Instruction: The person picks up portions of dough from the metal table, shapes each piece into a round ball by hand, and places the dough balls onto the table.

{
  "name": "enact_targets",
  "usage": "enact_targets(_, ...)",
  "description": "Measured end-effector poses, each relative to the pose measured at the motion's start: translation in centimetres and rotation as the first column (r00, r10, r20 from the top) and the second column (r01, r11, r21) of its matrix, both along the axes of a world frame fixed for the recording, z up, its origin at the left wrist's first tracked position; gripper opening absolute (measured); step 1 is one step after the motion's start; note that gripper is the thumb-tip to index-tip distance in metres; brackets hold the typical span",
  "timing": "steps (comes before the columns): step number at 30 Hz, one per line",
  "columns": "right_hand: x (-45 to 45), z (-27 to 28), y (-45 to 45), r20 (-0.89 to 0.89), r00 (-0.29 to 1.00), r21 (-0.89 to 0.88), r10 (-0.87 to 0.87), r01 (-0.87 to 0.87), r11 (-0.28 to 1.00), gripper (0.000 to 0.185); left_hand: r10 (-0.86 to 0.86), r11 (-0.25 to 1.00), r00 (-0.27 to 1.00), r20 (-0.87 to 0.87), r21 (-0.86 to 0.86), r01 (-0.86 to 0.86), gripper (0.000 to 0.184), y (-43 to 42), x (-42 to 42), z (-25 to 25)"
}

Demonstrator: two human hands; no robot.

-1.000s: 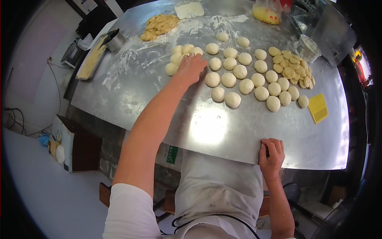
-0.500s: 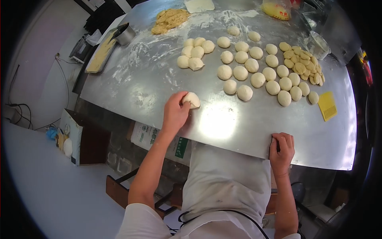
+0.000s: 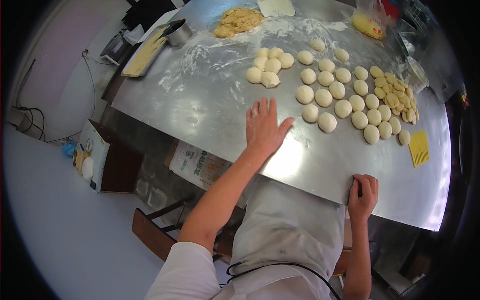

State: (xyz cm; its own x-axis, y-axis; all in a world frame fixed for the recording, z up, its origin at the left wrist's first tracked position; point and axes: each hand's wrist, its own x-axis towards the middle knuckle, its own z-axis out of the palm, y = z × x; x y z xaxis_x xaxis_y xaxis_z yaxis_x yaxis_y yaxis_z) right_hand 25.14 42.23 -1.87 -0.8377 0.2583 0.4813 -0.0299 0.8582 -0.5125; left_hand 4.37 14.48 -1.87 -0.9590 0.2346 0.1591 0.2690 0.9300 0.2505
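My left hand (image 3: 264,131) is spread palm down over the steel table (image 3: 200,115), fingers stretched out. No dough shows around it; whatever lies beneath the palm is hidden. Beyond its fingertips sits a cluster of white dough balls (image 3: 270,80), pressed against each other. To the right, several separate dough balls (image 3: 327,122) stand in loose rows. My right hand (image 3: 364,196) rests at the table's front edge with curled fingers. Something dark shows between its thumb and fingers, too small to name.
Flattened pale-yellow dough pieces (image 3: 392,100) are heaped at the right, near a yellow scraper (image 3: 419,149). Further back lie a tan dough mass (image 3: 238,22), a white scraper (image 3: 276,7) and a bag with yellow contents (image 3: 367,25). A metal pot (image 3: 178,34) stands by a tray (image 3: 145,57) at left.
My left hand held a dough piece in its fingers; now it is spread flat, further right, and that piece is out of sight. The view has shifted; my right hand stays at the edge.
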Motion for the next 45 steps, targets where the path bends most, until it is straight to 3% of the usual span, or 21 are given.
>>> enact_targets(3,-0.1,-0.3,0.1,-0.027,1.000,0.021,0.004,-0.003,1.000,0.018,-0.031,0.998,0.998,-0.051,-0.065,0.027,0.080,0.4,1.6,-0.4)
enact_targets(6,0.0,-0.6,0.3,-0.025,0.999,0.013,0.031,-0.030,0.999,0.020,-0.098,0.991,0.993,-0.061,0.088,0.103,0.075,-0.7,1.4,-0.7)
enact_targets(7,0.0,-0.7,0.4,-0.019,0.999,0.019,0.030,-0.030,0.999,0.020,-0.069,0.917,0.998,0.008,0.394,0.061,0.073,-1.3,1.3,-0.5)
enact_targets(9,0.1,-0.7,0.3,-0.021,0.999,0.003,0.043,-0.043,0.999,0.022,-0.092,0.513,0.986,0.140,0.855,-0.073,0.069,-3.2,1.3,0.6)
enact_targets(10,0.1,-0.8,0.4,-0.021,0.999,0.000,0.043,-0.043,0.999,0.022,-0.022,0.616,0.997,0.075,0.786,-0.046,0.067,-4.7,1.4,1.3)
enact_targets(13,0.2,-0.6,0.4,0.003,0.999,-0.001,0.034,-0.034,0.999,0.022,0.222,0.897,0.975,-0.025,0.397,-0.194,0.074,-9.2,0.1,-1.6)
enact_targets(16,-0.1,-0.5,0.4,0.005,1.000,0.006,0.026,-0.026,1.000,0.021,0.312,0.946,0.945,-0.096,-0.061,-0.319,0.078,-12.1,-2.3,-3.9)
enact_targets(19,0.2,-0.6,0.1,0.024,0.999,0.016,0.025,-0.026,1.000,0.019,0.346,0.937,0.935,-0.079,-0.029,-0.349,0.090,-13.6,-6.4,-3.4)
enact_targets(28,0.3,-1.6,0.6,0.096,0.995,0.050,-0.013,0.008,0.999,0.017,0.650,0.759,0.749,-0.130,0.051,-0.650,0.108,-18.4,-23.5,-4.0)
enact_targets(31,0.6,-1.9,0.9,0.137,0.990,0.049,-0.027,0.021,0.999,0.017,0.673,0.739,0.737,-0.057,0.041,-0.672,0.111,-19.5,-27.9,-3.5)
enact_targets(34,0.5,-2.1,0.9,0.163,0.984,0.063,-0.065,0.055,0.997,0.014,0.680,0.730,0.719,-0.147,0.035,-0.683,0.113,-20.8,-32.4,-4.2)
enact_targets(37,0.4,-2.0,0.5,0.191,0.976,0.043,-0.104,0.098,0.994,0.013,0.636,0.766,0.758,-0.140,0.004,-0.642,0.108,-21.5,-36.3,-4.1)
enact_targets(40,0.1,-1.7,0.3,0.227,0.968,0.053,-0.104,0.094,0.994,0.012,0.421,0.901,0.895,-0.146,-0.047,-0.432,0.098,-21.4,-39.0,-4.0)
enact_targets(45,0.0,-1.8,0.4,0.242,0.966,0.052,-0.093,0.083,0.995,0.013,0.155,0.982,0.981,-0.120,-0.090,-0.166,0.085,-18.4,-37.2,-4.0)
